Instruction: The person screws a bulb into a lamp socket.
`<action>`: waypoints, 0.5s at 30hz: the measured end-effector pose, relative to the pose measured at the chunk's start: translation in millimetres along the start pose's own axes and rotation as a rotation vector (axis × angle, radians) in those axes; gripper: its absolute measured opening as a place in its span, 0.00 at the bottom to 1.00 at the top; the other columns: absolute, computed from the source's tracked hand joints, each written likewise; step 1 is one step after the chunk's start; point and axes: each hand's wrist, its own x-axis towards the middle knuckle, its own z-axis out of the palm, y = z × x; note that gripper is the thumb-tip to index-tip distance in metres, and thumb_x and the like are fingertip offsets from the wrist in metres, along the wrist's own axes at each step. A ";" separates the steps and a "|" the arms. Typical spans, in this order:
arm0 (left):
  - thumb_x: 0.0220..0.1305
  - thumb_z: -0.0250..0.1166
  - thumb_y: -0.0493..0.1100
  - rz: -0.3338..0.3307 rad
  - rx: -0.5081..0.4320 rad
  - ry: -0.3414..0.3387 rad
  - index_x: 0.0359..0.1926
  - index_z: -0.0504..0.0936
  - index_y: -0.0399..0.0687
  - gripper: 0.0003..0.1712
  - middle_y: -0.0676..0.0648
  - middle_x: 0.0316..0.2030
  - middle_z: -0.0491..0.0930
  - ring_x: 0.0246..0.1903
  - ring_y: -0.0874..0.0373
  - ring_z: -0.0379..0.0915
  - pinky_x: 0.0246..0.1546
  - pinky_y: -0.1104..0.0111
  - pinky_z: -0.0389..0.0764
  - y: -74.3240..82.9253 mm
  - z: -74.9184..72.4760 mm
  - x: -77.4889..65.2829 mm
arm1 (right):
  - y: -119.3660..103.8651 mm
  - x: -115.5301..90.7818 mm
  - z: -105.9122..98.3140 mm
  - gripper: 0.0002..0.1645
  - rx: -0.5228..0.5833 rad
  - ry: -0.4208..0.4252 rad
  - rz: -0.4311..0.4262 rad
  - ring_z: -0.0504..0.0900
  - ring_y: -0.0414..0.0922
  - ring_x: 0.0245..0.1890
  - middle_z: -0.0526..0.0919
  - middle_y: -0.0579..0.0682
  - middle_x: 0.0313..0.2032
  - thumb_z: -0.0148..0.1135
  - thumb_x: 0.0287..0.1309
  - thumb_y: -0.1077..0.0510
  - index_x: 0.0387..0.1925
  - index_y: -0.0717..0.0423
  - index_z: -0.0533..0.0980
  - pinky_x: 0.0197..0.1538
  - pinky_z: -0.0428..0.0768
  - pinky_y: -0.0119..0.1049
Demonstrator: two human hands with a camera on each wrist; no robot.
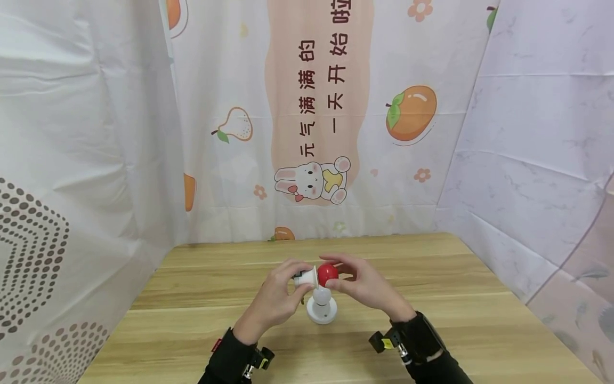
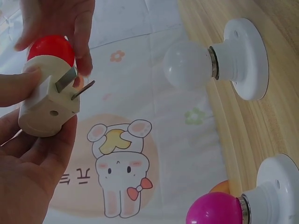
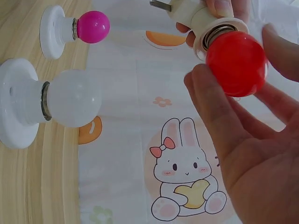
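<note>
My left hand [image 1: 275, 296] grips a white plug-in lamp socket [image 2: 39, 109] between thumb and fingers, its two metal prongs sticking out in the left wrist view. A round red light bulb [image 3: 237, 65] sits at the socket's mouth, with coiled metal showing at the rim between them. Around the bulb is my right hand [image 1: 364, 282], its fingers fairly straight. In the right wrist view those fingertips lie against the bulb's side, while the thumb [image 3: 282, 53] stands a little off it. Both hands are raised above the table, over a lamp holder with a white bulb [image 1: 322, 295].
The white bulb's round holder [image 2: 250, 60] stands upright on the wooden table [image 1: 201, 298]. Near it, a second white holder [image 3: 52, 32] carries a magenta bulb [image 3: 93, 27], seen in both wrist views. Printed curtains [image 1: 225, 176] hang behind the table and along both sides.
</note>
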 end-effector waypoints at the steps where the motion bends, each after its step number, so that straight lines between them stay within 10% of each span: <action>1: 0.65 0.70 0.35 0.002 -0.001 -0.001 0.54 0.82 0.40 0.17 0.49 0.49 0.82 0.50 0.58 0.78 0.51 0.61 0.82 -0.3 0.0 0.1 | -0.1 0.1 -0.4 0.32 -0.002 -0.005 -0.007 0.80 0.55 0.54 0.78 0.57 0.61 0.70 0.63 0.59 0.68 0.54 0.72 0.49 0.84 0.38; 15: 0.64 0.71 0.34 0.018 -0.005 0.022 0.53 0.82 0.39 0.17 0.48 0.48 0.82 0.50 0.58 0.79 0.51 0.62 0.82 -2.5 -0.6 0.1 | 2.2 0.5 0.9 0.29 0.014 0.003 -0.100 0.81 0.54 0.53 0.80 0.56 0.56 0.73 0.56 0.70 0.59 0.59 0.76 0.52 0.83 0.38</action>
